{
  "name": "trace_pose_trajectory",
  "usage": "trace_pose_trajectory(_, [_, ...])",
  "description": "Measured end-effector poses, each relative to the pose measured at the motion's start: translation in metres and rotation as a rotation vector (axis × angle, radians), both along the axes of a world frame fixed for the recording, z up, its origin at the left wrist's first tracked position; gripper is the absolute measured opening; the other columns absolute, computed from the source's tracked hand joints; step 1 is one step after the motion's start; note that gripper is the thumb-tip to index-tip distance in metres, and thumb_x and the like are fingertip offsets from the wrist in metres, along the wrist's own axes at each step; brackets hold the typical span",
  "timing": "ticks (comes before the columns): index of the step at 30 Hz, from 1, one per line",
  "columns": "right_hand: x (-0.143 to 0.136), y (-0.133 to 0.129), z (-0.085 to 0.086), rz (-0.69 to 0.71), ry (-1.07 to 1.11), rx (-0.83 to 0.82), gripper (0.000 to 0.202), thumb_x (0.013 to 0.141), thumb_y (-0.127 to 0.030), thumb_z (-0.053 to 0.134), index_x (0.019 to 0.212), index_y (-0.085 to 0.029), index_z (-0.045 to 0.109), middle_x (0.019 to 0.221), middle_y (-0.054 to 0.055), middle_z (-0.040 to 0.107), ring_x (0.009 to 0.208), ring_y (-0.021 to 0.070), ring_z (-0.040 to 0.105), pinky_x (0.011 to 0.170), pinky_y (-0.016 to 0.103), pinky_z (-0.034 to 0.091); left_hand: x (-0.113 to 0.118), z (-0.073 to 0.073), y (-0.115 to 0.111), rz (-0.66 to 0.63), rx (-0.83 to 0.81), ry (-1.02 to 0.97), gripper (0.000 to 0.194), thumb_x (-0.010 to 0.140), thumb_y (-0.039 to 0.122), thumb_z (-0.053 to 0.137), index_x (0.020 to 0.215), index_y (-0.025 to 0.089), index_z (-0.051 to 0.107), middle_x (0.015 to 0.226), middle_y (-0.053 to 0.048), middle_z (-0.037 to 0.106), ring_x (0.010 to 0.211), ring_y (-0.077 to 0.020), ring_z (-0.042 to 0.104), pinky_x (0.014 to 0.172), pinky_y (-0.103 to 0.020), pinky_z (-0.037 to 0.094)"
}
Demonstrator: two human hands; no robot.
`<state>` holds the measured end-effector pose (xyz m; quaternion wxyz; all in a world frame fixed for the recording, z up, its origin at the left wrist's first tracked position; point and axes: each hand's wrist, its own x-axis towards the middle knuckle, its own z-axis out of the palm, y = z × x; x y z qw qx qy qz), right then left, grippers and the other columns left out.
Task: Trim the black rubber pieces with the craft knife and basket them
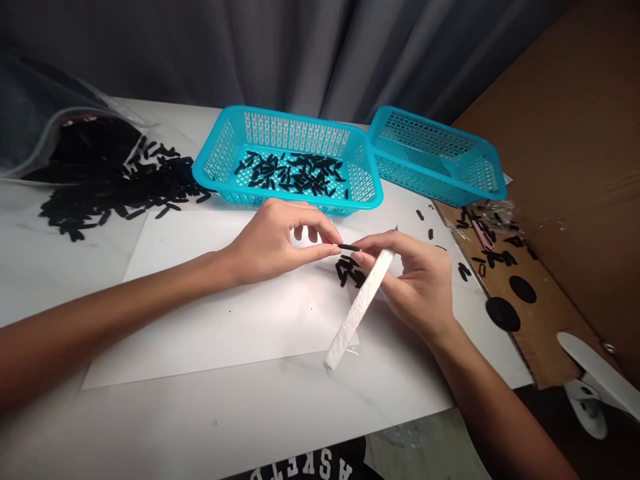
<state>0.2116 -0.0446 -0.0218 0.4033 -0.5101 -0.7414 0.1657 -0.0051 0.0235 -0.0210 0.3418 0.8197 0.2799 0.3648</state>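
My left hand [270, 240] is closed in a pinch on one end of a small, slim black piece [349, 247]. The other end of that piece is at the fingertips of my right hand [415, 273]. My right hand is also closed around a white-wrapped flat stick [357, 317], which slants down to the left and has a dark pointed tip by the index finger. Below the fingertips lies a small pile of similar black pieces [345, 272] on a white sheet [200, 333].
A blue basket [370, 190] with many black pieces stands behind my hands, beside a second blue basket [495, 180]. To the left, a clear bag [45, 133] spills a black heap [115, 193]. Cardboard [550, 347] on the right holds scraps and black discs [503, 314].
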Motion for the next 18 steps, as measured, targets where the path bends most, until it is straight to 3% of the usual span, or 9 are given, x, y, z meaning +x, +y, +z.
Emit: trace_pose_trajectory(18, [0.0005,-0.0028,0.0023,-0.024,0.021,-0.011,0.004,0.091,-0.024,0.071,0.092,-0.027,0.074,0.084,0.000,0.078,0.070,0.0169,0.069,0.067,0.033,0.053,0.0001,0.0019,-0.0017,0.001,-0.013,-0.024,0.005,0.086,0.024,0.076,0.087,0.020,0.079,0.080,-0.001,0.077,0.069,-0.0114,0.062,0.063,-0.025,0.048])
